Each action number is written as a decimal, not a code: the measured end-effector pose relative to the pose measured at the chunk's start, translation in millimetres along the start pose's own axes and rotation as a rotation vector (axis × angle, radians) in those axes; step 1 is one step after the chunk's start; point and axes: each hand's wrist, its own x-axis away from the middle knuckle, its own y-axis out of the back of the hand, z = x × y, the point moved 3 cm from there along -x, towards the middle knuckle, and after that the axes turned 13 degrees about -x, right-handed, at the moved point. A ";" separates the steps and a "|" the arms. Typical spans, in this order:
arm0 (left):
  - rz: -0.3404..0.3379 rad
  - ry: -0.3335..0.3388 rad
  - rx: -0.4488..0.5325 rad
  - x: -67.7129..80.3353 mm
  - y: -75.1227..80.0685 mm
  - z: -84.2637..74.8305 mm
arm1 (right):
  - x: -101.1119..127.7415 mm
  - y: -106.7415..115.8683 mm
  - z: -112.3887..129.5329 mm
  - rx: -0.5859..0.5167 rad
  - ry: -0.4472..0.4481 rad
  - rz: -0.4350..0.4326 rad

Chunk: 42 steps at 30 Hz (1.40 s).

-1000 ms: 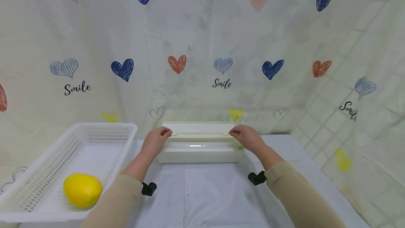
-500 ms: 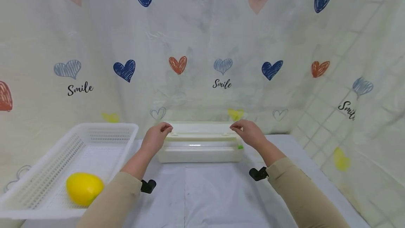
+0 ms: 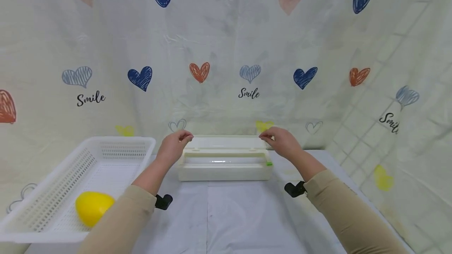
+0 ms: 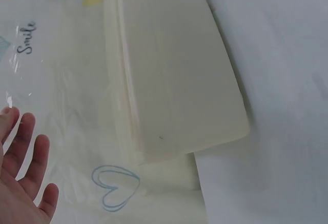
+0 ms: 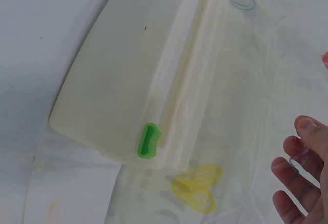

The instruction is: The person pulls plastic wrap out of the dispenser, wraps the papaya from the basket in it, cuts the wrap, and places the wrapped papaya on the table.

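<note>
A person in tan sleeves stands at a white-covered table (image 3: 243, 214), both arms stretched toward a long cream plastic-wrap dispenser box (image 3: 225, 166) lying crosswise at the table's far edge, close to a heart-printed curtain (image 3: 226, 50). The box's hinged lid (image 3: 226, 142) stands raised at the back, and a clear roll shows inside the open trough.

The left hand (image 3: 173, 146) hovers at the left end of the lid, fingers curled toward the thumb as if pinching a corner of thin clear film; the wrist view shows those fingers (image 4: 25, 152) lying loosely together behind a nearly invisible sheet. The right hand (image 3: 280, 141) mirrors it at the right end, fingers (image 5: 302, 172) bent, apparently nipping the film's other corner. How firm either grip is cannot be told.

A small green slider (image 3: 269, 163) sits at the box's front right corner.

To the left, a white perforated basket (image 3: 53, 191) holds a yellow mango-like fruit (image 3: 92, 207).

To lift film cleanly, both hands would likely need to rise evenly, keeping it taut so it doesn't cling to itself.
</note>
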 end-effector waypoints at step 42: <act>-0.152 -0.042 0.116 -14.1 48.9 -32.3 | -8.3 50.1 39.0 0.031 0.084 -0.197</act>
